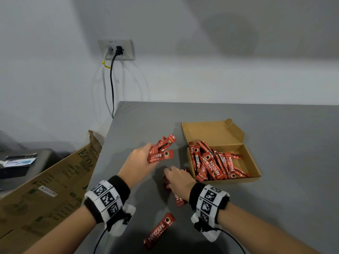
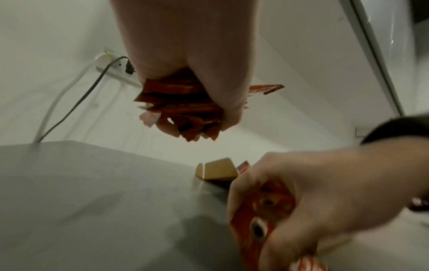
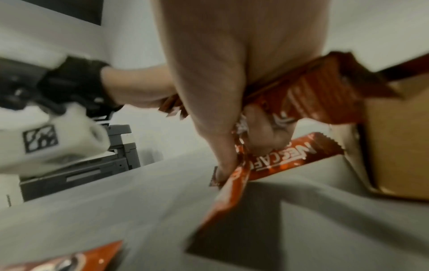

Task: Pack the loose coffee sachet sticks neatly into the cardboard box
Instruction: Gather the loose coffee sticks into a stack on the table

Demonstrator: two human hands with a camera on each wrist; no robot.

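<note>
An open cardboard box [image 1: 252, 162] [image 3: 399, 146] sits on the grey table, holding several red coffee sachet sticks [image 1: 212, 162] in a loose heap. My left hand [image 1: 139, 160] [image 2: 197, 77] hovers left of the box and grips a bunch of sticks [image 1: 161, 151] [image 2: 183, 108] fanned out past its fingers. My right hand [image 1: 178, 178] [image 3: 223, 102] [image 2: 313, 192] is lower, near the box's front left corner, curled round a few sticks [image 3: 274, 159] [image 2: 262, 210] at the table surface. One stick [image 1: 178, 198] pokes out under the right wrist. Another stick [image 1: 159, 230] [image 3: 62, 260] lies alone closer to me.
A large printed cardboard carton [image 1: 45, 189] leans off the table's left edge. A wall socket [image 1: 116, 49] with a black cable [image 1: 111, 85] is on the wall behind. A grey printer [image 1: 20, 162] [image 3: 97, 165] stands at far left. Bare table [image 1: 284, 208] extends right of the box.
</note>
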